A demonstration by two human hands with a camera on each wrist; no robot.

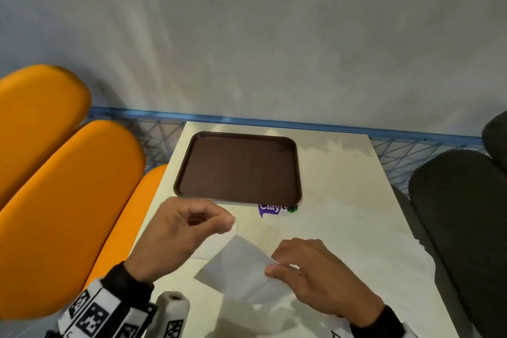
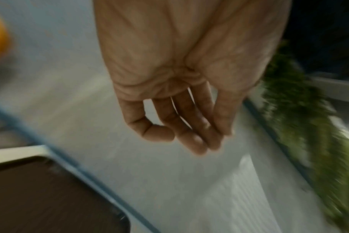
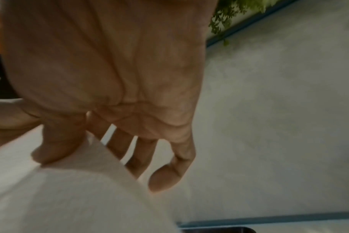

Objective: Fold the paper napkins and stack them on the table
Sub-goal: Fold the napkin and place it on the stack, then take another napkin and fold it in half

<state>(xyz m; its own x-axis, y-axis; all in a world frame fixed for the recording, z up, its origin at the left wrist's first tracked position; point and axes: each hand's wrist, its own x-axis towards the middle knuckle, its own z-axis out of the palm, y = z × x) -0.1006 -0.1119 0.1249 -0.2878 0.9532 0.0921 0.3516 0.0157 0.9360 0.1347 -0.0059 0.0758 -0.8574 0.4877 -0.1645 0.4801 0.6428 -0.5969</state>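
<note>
A white paper napkin (image 1: 241, 263) hangs slanted just above the near part of the white table (image 1: 343, 214), held between both hands. My left hand (image 1: 229, 223) pinches its upper corner with thumb and curled fingers. In the blurred left wrist view the left hand (image 2: 215, 138) has its fingertips gathered, and the napkin (image 2: 251, 181) shows below them. My right hand (image 1: 271, 267) pinches the napkin's right edge. The right wrist view shows the right hand (image 3: 79, 151) with its thumb on top of the napkin (image 3: 69, 197) and fingers behind it. A pale flat sheet (image 1: 208, 247) lies under the left hand.
A brown tray (image 1: 238, 167) with nothing on it lies at the far end of the table, with a purple sticker (image 1: 271, 208) in front of it. Orange seats (image 1: 55, 186) stand to the left and a dark seat (image 1: 461, 214) to the right. A grey wall rises behind the table.
</note>
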